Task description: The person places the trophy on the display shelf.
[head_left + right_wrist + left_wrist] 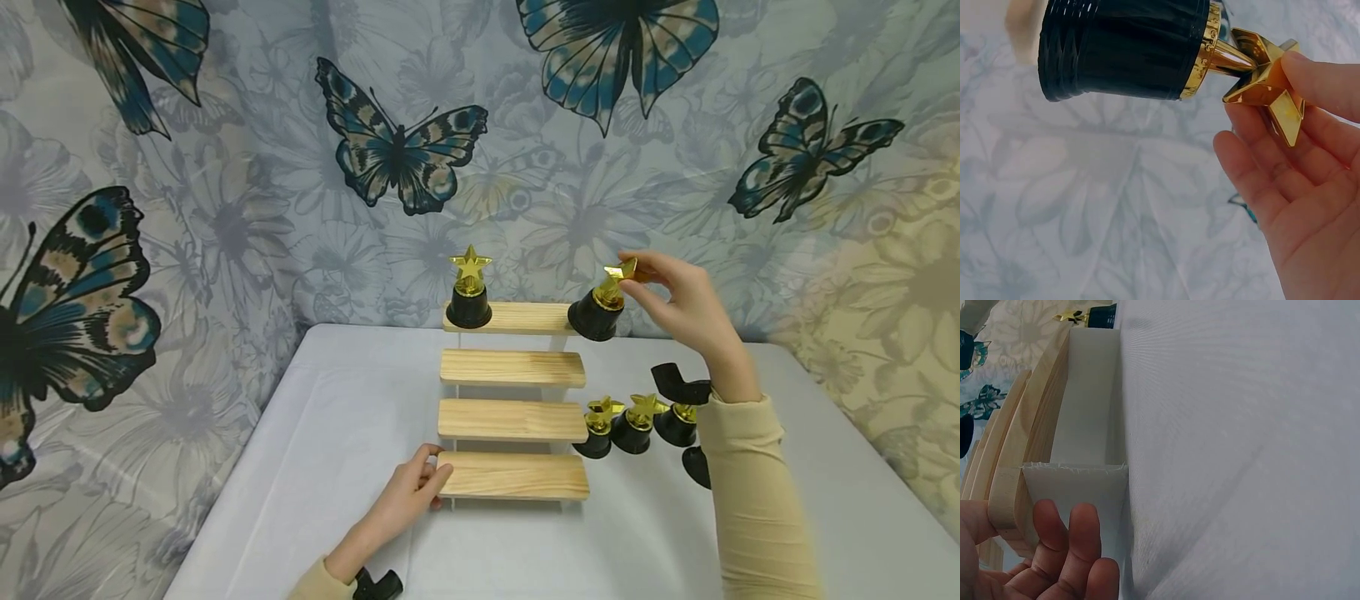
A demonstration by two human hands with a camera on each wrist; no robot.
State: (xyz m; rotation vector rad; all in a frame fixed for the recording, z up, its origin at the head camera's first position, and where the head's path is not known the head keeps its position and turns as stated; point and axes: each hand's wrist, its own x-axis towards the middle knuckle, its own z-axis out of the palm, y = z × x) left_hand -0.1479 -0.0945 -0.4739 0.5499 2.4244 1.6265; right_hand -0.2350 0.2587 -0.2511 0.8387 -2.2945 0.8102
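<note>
My right hand [678, 304] pinches the gold star top of a small trophy [597, 315] between thumb and fingers. The trophy tilts, its black base at the right end of the top board of a stepped wooden shelf [513, 477]; whether the base touches the board, I cannot tell. In the right wrist view the star [1266, 81] sits between thumb and fingers. At the shelf's lowest board my left hand [408, 492] grips the left end. The left wrist view shows the thumb against the board's end [1007, 497] and curled fingers beside the white support [1079, 487].
Another star trophy [469, 292] stands upright on the left of the top board. Several more trophies [633, 423] stand on the white-covered table [337, 400] right of the shelf, partly hidden by the right sleeve [750, 500]. A butterfly-patterned cloth [525, 208] hangs behind.
</note>
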